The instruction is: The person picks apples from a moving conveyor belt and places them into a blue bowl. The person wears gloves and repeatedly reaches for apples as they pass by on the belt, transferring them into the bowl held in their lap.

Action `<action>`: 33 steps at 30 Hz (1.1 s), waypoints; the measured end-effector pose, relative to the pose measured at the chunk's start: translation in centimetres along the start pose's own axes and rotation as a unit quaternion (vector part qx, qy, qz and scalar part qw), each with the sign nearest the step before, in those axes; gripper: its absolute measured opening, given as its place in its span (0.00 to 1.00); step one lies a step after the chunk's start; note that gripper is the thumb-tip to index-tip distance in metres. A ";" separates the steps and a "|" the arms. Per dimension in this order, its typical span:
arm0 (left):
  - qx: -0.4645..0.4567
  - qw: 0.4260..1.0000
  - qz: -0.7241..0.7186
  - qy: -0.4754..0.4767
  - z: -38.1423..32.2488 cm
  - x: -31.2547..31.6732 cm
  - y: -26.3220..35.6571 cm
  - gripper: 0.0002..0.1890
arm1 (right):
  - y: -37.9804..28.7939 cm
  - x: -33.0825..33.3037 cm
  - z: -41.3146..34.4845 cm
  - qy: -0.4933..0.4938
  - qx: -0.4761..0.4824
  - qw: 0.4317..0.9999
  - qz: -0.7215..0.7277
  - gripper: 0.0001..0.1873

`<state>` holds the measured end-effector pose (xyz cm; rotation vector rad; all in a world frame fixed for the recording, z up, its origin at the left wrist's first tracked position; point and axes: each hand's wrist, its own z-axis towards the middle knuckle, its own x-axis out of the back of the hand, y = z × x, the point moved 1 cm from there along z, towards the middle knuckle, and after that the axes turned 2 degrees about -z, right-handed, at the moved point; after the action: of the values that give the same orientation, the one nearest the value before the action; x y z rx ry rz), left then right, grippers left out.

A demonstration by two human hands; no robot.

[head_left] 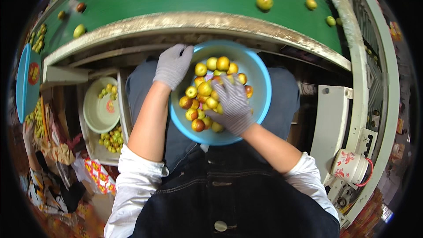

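A light-blue plastic basin rests on my lap, partly filled with yellow-green and reddish-brown fruits that look like fresh jujubes. My left hand, in a grey knit glove, is curled over the basin's upper left rim. Inside the basin, my gloved right hand lies palm down on the fruits with its fingers spread. Its palm is hidden, as are the fruits beneath it.
Beyond the basin runs a green conveyor belt with scattered jujubes, behind a worn pale ledge. A pale green bowl sits in a tray at left. Another person's hand is far left. A lidded pot stands right.
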<state>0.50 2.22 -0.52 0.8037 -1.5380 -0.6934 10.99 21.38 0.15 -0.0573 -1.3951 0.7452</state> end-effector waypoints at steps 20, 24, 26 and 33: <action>-0.030 0.999 -0.010 -0.012 0.3 -0.2 -0.6 0.14 | 22.9 15.9 18.6 0.168 -0.340 0.913 -0.148 0.24; -0.005 1.000 -0.025 -0.008 0.0 0.2 -1.2 0.13 | 21.7 15.3 19.5 0.182 -0.158 0.963 -0.123 0.19; -0.012 0.999 -0.046 -0.011 0.2 -0.3 -1.3 0.13 | 24.5 17.3 18.4 0.327 -0.220 0.887 -0.241 0.17; -0.017 1.000 -0.026 0.002 0.4 -0.4 -2.3 0.13 | 23.8 17.9 18.0 0.075 -0.336 0.903 -0.259 0.16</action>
<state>0.39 1.15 -2.65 0.8225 -1.5017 -0.7532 -15.78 41.91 8.60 -0.2650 -1.3775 -0.2009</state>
